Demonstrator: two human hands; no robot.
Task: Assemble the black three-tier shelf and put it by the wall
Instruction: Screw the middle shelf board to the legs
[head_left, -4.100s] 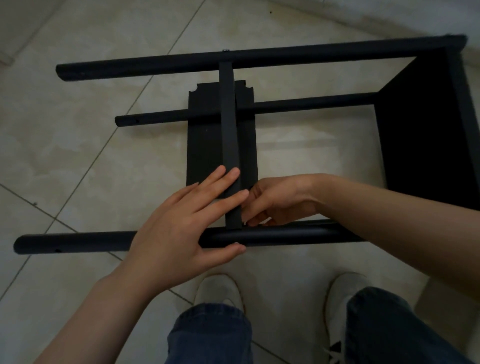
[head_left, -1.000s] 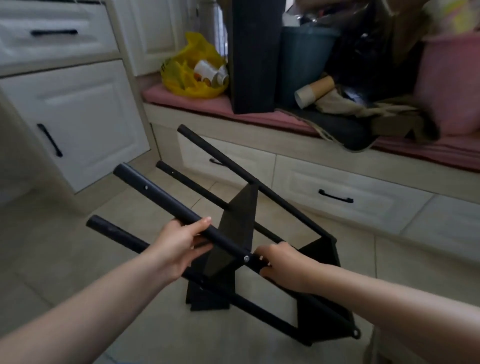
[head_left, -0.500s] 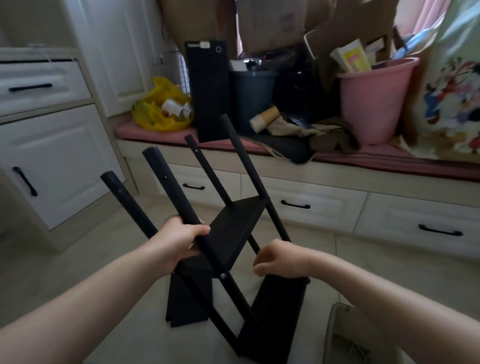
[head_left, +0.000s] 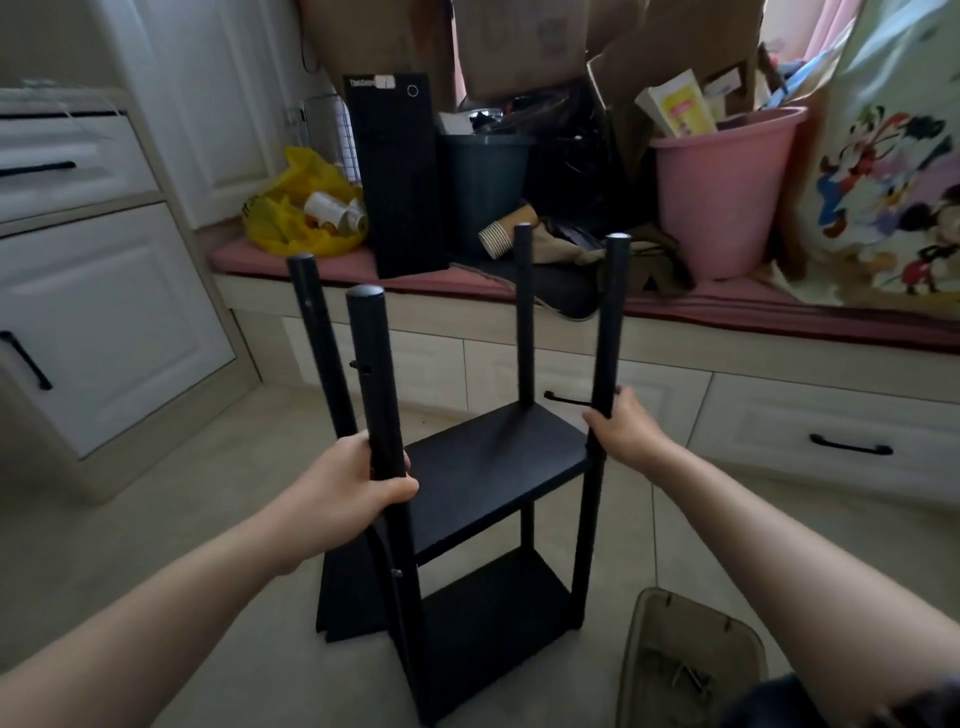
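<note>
The black shelf frame stands upright on the tiled floor with several round posts pointing up. Two black boards are fixed in it, a middle board (head_left: 493, 462) and a bottom board (head_left: 488, 618). The post tops carry no board. My left hand (head_left: 358, 488) grips the near left post (head_left: 371, 374) just above the middle board. My right hand (head_left: 621, 428) holds the near right post (head_left: 610, 322) at the same height. A loose black board (head_left: 345, 597) lies on the floor behind the frame's lower left.
A window-seat bench with drawers (head_left: 831, 441) runs across the back. It carries a pink bucket (head_left: 719, 192), a black computer tower (head_left: 397, 176), a yellow bag (head_left: 298, 208) and boxes. White cabinets (head_left: 98, 322) stand at left. A beige basket (head_left: 685, 665) sits on the floor, lower right.
The frame went from lying on the floor to tilted, then upright. My right hand shifted from the middle of the frame out to the near right post; my left kept its post.
</note>
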